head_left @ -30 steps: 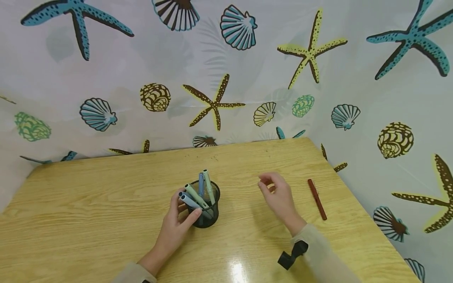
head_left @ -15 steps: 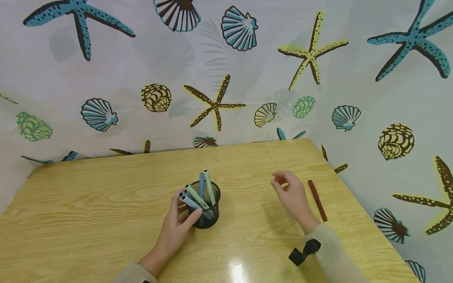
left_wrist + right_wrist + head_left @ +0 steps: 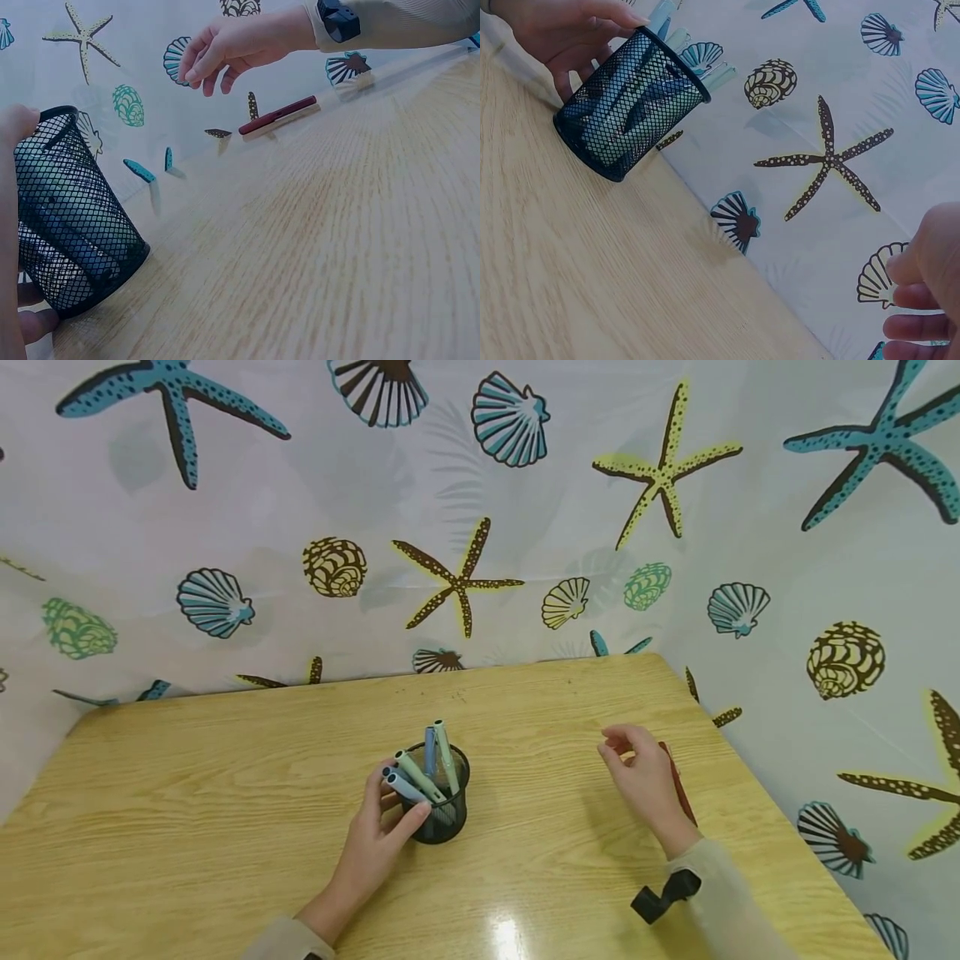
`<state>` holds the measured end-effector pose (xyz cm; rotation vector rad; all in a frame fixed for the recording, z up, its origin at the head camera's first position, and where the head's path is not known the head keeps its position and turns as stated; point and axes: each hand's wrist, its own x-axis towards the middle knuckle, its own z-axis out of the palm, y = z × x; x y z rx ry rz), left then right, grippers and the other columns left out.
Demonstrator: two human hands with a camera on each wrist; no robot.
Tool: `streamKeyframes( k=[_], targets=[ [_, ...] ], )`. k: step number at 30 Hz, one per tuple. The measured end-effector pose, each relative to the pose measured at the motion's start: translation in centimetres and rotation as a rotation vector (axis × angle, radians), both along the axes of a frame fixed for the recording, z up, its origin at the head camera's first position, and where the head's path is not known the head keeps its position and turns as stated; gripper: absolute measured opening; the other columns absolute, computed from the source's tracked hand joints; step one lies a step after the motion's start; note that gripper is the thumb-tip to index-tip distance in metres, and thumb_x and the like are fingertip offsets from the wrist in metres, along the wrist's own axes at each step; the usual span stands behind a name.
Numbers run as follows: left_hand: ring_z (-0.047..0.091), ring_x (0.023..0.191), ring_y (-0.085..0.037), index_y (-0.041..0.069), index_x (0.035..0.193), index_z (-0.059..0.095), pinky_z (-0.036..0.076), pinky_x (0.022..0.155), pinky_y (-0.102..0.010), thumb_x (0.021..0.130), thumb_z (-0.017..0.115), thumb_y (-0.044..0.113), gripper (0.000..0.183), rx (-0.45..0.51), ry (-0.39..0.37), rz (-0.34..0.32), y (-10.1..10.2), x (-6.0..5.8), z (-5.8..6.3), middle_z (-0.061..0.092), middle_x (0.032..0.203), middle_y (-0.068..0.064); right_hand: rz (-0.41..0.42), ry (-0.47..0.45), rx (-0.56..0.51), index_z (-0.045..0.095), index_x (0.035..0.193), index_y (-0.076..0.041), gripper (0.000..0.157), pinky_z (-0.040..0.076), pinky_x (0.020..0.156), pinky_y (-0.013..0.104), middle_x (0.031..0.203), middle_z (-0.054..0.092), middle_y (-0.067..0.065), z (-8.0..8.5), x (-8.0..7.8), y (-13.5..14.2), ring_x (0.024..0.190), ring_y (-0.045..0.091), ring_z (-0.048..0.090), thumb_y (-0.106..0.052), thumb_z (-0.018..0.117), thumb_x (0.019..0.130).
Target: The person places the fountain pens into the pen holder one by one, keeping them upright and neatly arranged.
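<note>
My left hand point(image 3: 371, 839) holds a black mesh pen cup point(image 3: 444, 828) from its left side, thumb at the near rim. Several pens lean inside the cup, among them a light green pen point(image 3: 447, 762) and a blue pen point(image 3: 430, 753). The cup stands upright on the table. To the right, my right hand point(image 3: 647, 781) hovers over the tabletop with loosely bent fingers and nothing in them. Just beyond it lies a dark red pen point(image 3: 681, 792), partly hidden by this hand in the head view; the left wrist view shows the red pen point(image 3: 277, 116) whole, below the hand.
The wooden table point(image 3: 225, 793) runs up to a white curtain point(image 3: 262, 485) printed with shells and starfish, along the back and the right side. A black strap point(image 3: 666, 896) sits on the right sleeve.
My right hand has moved right, from the table between cup and red pen to beside that pen, now covering part of it. The left hand and cup have stayed put.
</note>
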<state>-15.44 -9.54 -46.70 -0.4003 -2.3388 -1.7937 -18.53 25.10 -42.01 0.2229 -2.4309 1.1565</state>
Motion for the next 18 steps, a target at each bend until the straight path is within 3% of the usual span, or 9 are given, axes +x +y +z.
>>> streamKeyframes(
  k=[18],
  targets=[
    [0.049,0.115,-0.031,0.031,0.141,0.027,0.044,0.091,-0.05,0.09,0.063,0.026,0.063,-0.007,-0.011,0.004,0.1,0.0,-0.2,0.046,0.126,-0.014,-0.096,-0.083,0.085,0.062,0.107,-0.002,0.021,0.047,0.069,0.036,0.095,0.059,0.011,-0.6,0.5,3.8,0.083,0.022,0.055,-0.016,0.061,0.092]
  ],
)
